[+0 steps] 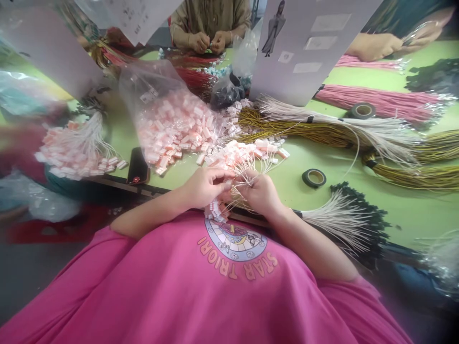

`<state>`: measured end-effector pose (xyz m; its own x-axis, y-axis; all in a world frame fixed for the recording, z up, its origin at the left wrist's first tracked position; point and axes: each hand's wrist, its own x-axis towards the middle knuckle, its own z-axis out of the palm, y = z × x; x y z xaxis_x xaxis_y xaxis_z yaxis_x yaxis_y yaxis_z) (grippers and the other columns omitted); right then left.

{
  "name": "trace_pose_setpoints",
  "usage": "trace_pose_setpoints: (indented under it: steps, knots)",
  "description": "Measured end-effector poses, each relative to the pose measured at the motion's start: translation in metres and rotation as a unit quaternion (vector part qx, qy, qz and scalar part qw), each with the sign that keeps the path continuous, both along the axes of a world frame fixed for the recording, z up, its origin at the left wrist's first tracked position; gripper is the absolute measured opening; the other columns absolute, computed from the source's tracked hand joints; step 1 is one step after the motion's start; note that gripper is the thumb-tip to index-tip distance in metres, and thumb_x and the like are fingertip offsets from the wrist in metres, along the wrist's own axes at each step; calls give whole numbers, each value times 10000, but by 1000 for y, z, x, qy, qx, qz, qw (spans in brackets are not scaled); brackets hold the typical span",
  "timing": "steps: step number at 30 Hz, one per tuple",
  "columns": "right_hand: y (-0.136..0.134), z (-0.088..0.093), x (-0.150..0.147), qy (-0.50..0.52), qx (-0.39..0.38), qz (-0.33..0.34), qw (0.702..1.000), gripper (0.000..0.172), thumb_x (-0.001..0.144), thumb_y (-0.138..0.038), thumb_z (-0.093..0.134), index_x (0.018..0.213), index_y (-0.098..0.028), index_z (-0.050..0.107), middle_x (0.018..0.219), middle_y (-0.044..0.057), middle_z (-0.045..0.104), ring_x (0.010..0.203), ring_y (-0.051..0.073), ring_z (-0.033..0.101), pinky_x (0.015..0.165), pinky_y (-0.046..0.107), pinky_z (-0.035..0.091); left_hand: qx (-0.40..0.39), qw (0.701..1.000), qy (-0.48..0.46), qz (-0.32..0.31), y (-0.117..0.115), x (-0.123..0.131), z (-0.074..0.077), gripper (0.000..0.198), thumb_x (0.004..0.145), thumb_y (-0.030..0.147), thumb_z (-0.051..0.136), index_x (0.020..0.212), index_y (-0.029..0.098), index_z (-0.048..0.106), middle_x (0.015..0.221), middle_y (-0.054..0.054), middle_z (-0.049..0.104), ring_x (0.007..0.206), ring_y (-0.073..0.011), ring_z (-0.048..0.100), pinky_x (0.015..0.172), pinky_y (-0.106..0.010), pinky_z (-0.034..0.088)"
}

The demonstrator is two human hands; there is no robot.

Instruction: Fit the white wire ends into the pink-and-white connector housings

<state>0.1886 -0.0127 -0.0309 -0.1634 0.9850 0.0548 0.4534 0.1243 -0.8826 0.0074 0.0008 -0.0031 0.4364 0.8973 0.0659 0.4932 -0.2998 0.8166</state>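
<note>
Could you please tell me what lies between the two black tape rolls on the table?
In the head view, a bundle of thin white wires, a bundle of yellowish wires, then bare green tabletop.

Left hand (203, 188) beside right hand (261, 192), fingers (223, 175) curled, forearms (150, 216) slanted

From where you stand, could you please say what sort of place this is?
Probably a wire-assembly workshop: bundled white wires, a bag of connector-like pieces, and a co-worker's hands across the table.
</note>
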Motion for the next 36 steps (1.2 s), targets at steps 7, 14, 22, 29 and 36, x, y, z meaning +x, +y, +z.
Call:
trace_pose_setpoints:
  steps: [7, 14, 22, 29, 36]
  knots:
    - [2, 1, 2, 50, -23, 21, 998, 115, 740, -253, 575, 666, -166, 590, 612, -9, 593, 592, 113, 525, 572, 256, 410, 72, 997, 24, -29, -1, 3, 1, 202, 794, 151, 636, 979, 162, 718, 864, -44, 714, 763, -136, 628, 751, -290, 533]
    - [5, 5, 11, 107, -38, 60, 992, 156, 748, -313, 631, 658, -185, 632, 635, -5, 606, 599, 119, 539, 574, 273, 428, 151, 983, 60, -82, 3, -15, 9, 155, 855, 258, 611, 957, 183, 700, 859, -44, 696, 813, -146, 614, 794, -301, 505]
    - [14, -8, 15, 249, -68, 28, 966, 78, 663, -286, 722, 718, -231, 716, 713, -1, 677, 666, 140, 590, 650, 307, 481, 195, 921, 284, 179, 56, -102, -27, 282, 888, 149, 453, 1095, 149, 643, 1134, -113, 623, 1066, -246, 553, 953, -385, 426]
    - [15, -7, 14, 288, -139, 10, 947, 132, 594, -263, 750, 718, -220, 747, 686, 10, 708, 649, 140, 620, 678, 310, 484, 159, 884, 378, 224, 74, -119, -53, 283, 877, 191, 464, 1107, 90, 594, 1143, -182, 536, 1063, -309, 513, 933, -407, 401]
    - [14, -3, 13, 231, -112, 13, 966, 119, 642, -301, 727, 686, -191, 722, 636, 8, 674, 576, 116, 563, 574, 273, 437, 161, 901, 381, 133, 74, -117, -57, 270, 919, 315, 445, 947, 132, 641, 1032, -140, 578, 996, -266, 535, 889, -365, 427]
